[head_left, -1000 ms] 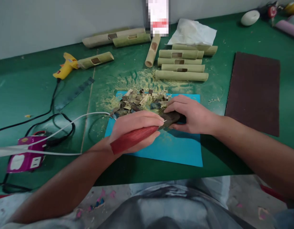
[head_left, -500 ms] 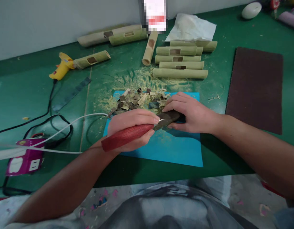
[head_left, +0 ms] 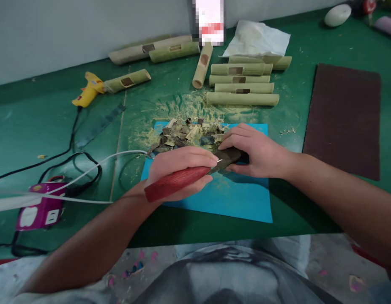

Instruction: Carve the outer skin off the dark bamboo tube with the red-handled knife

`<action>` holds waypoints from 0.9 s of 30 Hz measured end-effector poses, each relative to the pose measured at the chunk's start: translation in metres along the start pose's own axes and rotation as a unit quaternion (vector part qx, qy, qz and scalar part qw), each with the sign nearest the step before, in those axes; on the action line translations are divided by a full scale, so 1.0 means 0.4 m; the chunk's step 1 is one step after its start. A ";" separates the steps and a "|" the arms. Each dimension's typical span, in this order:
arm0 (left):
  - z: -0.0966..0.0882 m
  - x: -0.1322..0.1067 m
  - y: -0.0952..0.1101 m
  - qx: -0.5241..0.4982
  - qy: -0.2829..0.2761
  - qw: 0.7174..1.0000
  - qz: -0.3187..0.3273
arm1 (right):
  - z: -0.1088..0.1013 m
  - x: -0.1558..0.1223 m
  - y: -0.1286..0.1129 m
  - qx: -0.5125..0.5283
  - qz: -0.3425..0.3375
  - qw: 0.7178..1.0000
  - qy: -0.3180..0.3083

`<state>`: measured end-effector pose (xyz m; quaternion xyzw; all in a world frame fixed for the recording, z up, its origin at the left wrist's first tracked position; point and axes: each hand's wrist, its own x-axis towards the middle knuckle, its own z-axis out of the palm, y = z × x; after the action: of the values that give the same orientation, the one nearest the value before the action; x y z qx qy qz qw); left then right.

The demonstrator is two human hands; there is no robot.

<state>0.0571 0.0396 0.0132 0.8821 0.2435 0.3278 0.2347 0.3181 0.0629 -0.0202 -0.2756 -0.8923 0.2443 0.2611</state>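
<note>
My left hand [head_left: 179, 160] is closed around the red wooden handle of a carving knife [head_left: 179, 182]; a bit of bright metal shows at its tip, and the rest of the blade is hidden. Just right of it, my right hand [head_left: 250, 150] grips a dark brown flat piece [head_left: 228, 158] between fingers and thumb. The knife tip meets or lies over this piece; I cannot tell which. Both hands are above a blue sheet [head_left: 233, 200]. A heap of brown and pale scraps [head_left: 185, 134] lies behind the fingers.
Bamboo tubes with cut windows [head_left: 242, 99] lie at the back, beside white paper [head_left: 257, 38]. Left are a yellow glue gun [head_left: 89, 90], cables and a purple box [head_left: 45, 204]. A dark brown sheet [head_left: 344, 120] lies right on the green table [head_left: 290, 211].
The whole view has shifted slightly, so things appear a little further right. Both hands keep their grips; the knife has moved very little against the dark piece.
</note>
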 end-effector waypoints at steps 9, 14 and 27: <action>0.023 0.005 0.004 -0.039 0.051 0.998 -0.016 | -0.001 0.005 -0.004 -0.016 0.006 1.000 0.000; 0.025 0.005 -0.007 -0.044 0.068 0.997 0.007 | 0.005 0.006 -0.004 -0.031 0.002 0.999 0.008; 0.017 0.002 -0.002 -0.040 0.086 0.995 -0.024 | 0.007 0.007 0.001 -0.018 0.020 1.000 0.008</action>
<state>0.0620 0.0391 0.0086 0.8343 0.2703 0.4067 0.2559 0.3147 0.0641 -0.0216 -0.3001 -0.8887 0.2309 0.2584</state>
